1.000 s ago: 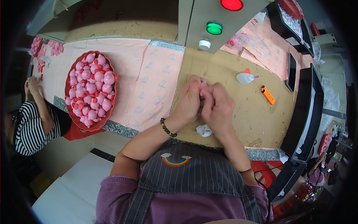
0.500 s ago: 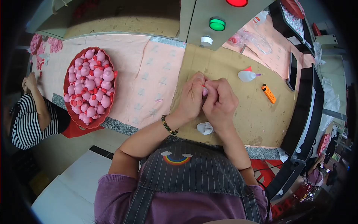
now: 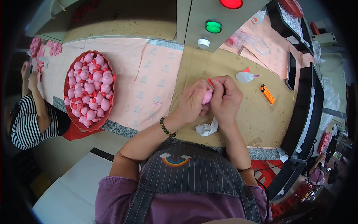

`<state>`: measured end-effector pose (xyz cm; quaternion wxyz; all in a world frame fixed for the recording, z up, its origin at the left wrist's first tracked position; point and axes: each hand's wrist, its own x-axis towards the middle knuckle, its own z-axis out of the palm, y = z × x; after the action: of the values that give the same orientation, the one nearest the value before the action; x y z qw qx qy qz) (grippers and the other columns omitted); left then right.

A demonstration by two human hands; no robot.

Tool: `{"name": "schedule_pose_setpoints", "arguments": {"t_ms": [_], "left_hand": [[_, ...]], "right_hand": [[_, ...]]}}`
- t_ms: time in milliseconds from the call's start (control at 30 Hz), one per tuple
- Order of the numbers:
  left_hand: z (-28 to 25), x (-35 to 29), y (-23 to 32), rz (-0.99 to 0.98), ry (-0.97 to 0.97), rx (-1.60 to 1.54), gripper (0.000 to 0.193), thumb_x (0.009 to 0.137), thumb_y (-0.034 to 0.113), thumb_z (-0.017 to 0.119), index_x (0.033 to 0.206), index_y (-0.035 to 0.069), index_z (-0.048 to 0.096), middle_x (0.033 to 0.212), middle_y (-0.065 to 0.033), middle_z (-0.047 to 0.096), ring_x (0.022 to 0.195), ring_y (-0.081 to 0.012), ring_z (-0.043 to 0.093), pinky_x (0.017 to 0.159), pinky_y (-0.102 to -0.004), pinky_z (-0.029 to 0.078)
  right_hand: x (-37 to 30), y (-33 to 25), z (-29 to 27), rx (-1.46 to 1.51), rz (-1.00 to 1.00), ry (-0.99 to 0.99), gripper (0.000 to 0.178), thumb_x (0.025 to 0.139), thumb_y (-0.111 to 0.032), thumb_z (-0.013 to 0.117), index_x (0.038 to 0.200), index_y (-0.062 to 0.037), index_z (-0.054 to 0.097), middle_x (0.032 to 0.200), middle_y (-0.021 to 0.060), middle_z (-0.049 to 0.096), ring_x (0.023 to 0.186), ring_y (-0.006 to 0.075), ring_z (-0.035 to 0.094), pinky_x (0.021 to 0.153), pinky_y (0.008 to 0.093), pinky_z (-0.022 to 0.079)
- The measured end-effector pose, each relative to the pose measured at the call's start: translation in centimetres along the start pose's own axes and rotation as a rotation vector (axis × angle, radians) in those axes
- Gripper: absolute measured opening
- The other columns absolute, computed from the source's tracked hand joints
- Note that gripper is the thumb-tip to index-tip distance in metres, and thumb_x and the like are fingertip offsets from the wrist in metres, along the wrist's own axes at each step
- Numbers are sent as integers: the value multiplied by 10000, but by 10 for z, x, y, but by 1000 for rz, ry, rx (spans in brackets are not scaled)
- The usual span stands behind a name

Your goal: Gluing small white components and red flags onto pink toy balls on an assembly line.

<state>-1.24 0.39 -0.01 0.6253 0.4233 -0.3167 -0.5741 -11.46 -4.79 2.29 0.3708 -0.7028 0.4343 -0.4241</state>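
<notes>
My left hand [image 3: 192,101] is closed round a small pink rounded figure [image 3: 207,97], like those heaped in the bowl. Against its top, my right hand [image 3: 228,98] pinches a thin red piece [image 3: 210,82]; whether that piece is joined to the figure I cannot tell. Below the hands hangs or lies a crumpled white tissue [image 3: 206,129], its upper end reaching the right hand. To the right on the brown board are a small white squeeze bottle [image 3: 245,77] with a purple tip and an orange lighter-like object [image 3: 267,94].
At left a red scalloped bowl [image 3: 113,82] holds many pink figures with red parts. A panel with a green button [image 3: 213,26] overhangs the far side. A long black tray [image 3: 304,115] stands at right. Another person's hands [image 3: 33,78] work at far left.
My hands have parted slightly and turned, so more of the pink figure and a red piece now show. The tissue's upper end has risen. The other person's hands have moved apart.
</notes>
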Motion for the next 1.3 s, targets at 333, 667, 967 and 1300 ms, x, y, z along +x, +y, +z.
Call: {"name": "schedule_pose_setpoints", "arguments": {"t_ms": [333, 667, 967, 1300], "left_hand": [[-7, 2, 5, -159, -147, -338, 351, 961, 327, 324, 841, 32, 470, 658, -53, 450, 488, -95, 350, 416, -218, 263], [-3, 0, 7, -234, -14, -310, 397, 972, 371, 299, 791, 58, 464, 614, 1, 406, 522, -74, 348, 447, -218, 276], [4, -2, -5, 199, 100, 290, 388, 987, 288, 315, 719, 34, 433, 624, -14, 401, 586, -84, 369, 521, -247, 332], [7, -3, -4, 157, 133, 216, 407, 987, 308, 320, 702, 39, 429, 615, 8, 400, 590, -74, 366, 516, -238, 330]], "right_hand": [[-3, -4, -13, 290, 91, 68, 56, 869, 1, 544, 824, 20, 573, 722, -11, 540, 597, 32, 428, 524, 170, 339], [-12, -20, -7, 148, -45, -27, 46, 829, 51, 549, 814, 24, 584, 697, 37, 558, 618, 67, 488, 559, 196, 395], [-9, -29, -4, -127, -85, -1, 30, 792, 30, 568, 777, 10, 586, 629, 101, 576, 524, 162, 561, 500, 266, 442], [-14, -30, -5, -169, -114, 17, 46, 787, 36, 571, 755, 4, 573, 637, 115, 575, 528, 194, 572, 498, 279, 447]]}}
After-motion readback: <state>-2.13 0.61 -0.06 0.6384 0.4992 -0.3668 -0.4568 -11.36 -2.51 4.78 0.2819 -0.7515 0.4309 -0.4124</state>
